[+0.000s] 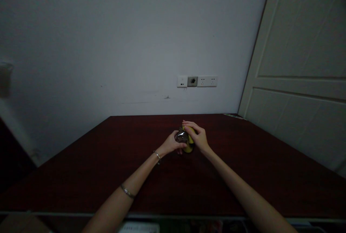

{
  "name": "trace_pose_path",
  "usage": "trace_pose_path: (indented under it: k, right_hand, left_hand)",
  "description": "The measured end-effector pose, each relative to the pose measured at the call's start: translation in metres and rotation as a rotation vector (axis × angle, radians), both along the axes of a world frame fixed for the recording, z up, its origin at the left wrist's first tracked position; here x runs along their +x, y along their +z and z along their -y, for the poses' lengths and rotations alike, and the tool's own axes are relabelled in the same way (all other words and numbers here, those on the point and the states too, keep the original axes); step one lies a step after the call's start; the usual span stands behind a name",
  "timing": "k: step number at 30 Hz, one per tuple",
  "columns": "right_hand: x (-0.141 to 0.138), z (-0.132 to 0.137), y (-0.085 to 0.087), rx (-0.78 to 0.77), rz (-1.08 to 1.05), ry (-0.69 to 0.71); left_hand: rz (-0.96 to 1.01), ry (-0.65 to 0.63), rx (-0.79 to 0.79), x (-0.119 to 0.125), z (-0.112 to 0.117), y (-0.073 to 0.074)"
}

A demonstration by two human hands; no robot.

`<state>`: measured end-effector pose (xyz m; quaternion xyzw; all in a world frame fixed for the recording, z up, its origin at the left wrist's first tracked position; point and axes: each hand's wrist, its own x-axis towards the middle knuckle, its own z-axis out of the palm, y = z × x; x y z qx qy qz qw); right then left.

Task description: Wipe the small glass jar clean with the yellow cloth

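Both my hands meet over the middle of a dark red-brown table [108, 168]. My left hand [172, 143] is closed around a small shiny dark object [182, 136] that looks like glass or metal. My right hand [198, 135] curls over a yellow-green thing [190, 146] pressed against that object; it may be a sponge or cloth, though I cannot tell for sure. The two things touch each other just above the tabletop. A thin bracelet sits on my left wrist and another band further up the forearm.
A white wall rises behind the table, with a row of sockets [197, 81] above the far edge. A pale panelled door [300, 81] stands at the right. The table's near edge [173, 214] runs across the bottom of the view.
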<state>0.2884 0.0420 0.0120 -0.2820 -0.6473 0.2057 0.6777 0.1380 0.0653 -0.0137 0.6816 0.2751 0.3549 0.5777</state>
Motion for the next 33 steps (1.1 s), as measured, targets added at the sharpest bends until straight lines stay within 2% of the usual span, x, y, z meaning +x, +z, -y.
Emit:
trace_pose_path:
  k: [5,10,13,19,23,30,33]
  right_hand:
    - [-0.003,0.009,0.004,0.022,0.0,0.02]
    - [-0.003,0.012,0.009,0.019,0.022,0.046]
    - [-0.002,0.004,0.007,-0.087,-0.062,0.052]
    - [-0.002,-0.003,0.0,-0.435,-0.329,0.139]
    - [-0.006,-0.004,-0.002,-0.498,-0.447,0.232]
    - [-0.008,0.0,0.0,-0.492,-0.548,0.323]
    - [-0.003,0.001,0.001,-0.579,-0.595,0.39]
  left_hand:
    - [0.025,-0.001,0.026,-0.001,-0.001,0.002]
    - [0.049,0.06,0.047,-0.002,0.004,0.005]
    - [0.049,0.047,0.048,-0.002,0.004,0.005]
    - [0.004,-0.002,0.028,-0.004,0.003,0.005]
    - [0.017,0.014,0.055,-0.004,0.004,0.007]
    - [0.061,0.047,0.071,-0.004,0.004,0.011]
    - [0.09,0.026,0.064,-0.005,0.003,0.011]
